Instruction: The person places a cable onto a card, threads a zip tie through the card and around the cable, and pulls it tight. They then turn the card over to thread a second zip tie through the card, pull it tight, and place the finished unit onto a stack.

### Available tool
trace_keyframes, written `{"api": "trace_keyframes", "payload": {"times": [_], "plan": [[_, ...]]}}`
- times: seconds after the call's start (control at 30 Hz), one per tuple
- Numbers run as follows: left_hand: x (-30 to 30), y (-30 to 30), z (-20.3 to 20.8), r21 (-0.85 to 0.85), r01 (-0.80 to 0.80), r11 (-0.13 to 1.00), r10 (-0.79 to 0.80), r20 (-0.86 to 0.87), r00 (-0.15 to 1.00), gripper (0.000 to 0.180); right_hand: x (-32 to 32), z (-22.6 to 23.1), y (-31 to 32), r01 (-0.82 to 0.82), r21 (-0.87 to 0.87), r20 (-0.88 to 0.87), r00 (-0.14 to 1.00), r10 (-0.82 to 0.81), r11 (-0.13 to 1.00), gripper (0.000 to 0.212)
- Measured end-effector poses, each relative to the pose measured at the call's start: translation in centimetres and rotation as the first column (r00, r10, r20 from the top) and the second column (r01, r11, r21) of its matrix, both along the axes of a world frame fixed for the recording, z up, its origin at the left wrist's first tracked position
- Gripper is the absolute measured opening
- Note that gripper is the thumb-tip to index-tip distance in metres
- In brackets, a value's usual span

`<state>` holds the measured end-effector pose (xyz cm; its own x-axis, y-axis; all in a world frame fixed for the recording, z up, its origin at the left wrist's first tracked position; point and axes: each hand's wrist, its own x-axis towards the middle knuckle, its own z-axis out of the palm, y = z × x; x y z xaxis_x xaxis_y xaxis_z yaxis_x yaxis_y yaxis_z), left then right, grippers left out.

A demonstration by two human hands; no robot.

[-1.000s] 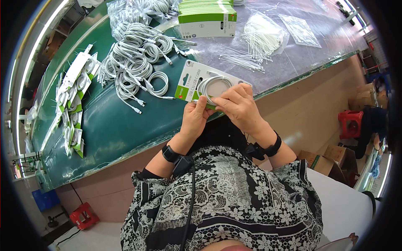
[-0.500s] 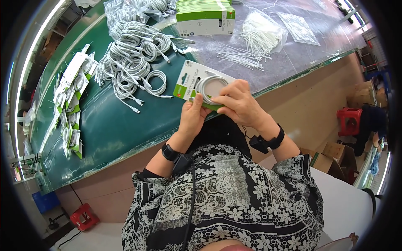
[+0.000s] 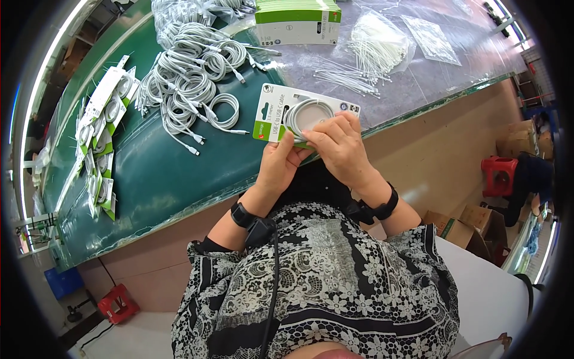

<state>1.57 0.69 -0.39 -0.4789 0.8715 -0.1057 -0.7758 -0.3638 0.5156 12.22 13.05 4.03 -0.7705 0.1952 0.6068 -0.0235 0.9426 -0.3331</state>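
- White and green on the card [image 3: 277, 106]
- Pale grey on the cables [image 3: 190, 84]
- Deep green on the table [image 3: 161, 176] toward its left edge, marbled grey toward its right
- Black-and-white floral on the shirt [image 3: 317, 263]

Before us stretches a broad table [image 3: 149, 185], green on the left, marbled grey on the right. A bright light strip [image 3: 50, 57] lines our far left. We see glossy tan floor [image 3: 412, 167], cardboard boxes [image 3: 463, 236] and red stools [image 3: 501, 163] on either side.
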Motion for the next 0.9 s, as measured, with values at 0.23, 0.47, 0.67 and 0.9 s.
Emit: {"api": "trace_keyframes", "payload": {"times": [0.23,0.47,0.67,0.9], "plan": [[-0.8,-1.2,-0.3,-0.123,0.023,0.992,-0.048,-0.211,0.976,0.026,0.6,-0.1,0.6,-0.064,0.038,0.064,0.996,0.061,0.997,0.020],[0.1,-0.9,-0.7,-0.211,-0.079,0.974,0.036,-0.197,0.980,0.026,0.8,0.9,0.4,-0.046,-0.052,0.076,0.996,0.049,0.998,0.039],[0.3,-0.7,-0.7,-0.230,-0.092,0.969,0.048,-0.189,0.981,0.026,0.1,1.0,-0.1,0.109,-0.213,0.118,0.989,-0.085,0.971,0.068],[0.5,-0.4,-0.3,-0.202,-0.126,0.971,0.087,-0.192,0.978,0.031,0.2,1.2,-0.2,0.099,-0.177,0.156,0.985,-0.071,0.979,0.065]]}}
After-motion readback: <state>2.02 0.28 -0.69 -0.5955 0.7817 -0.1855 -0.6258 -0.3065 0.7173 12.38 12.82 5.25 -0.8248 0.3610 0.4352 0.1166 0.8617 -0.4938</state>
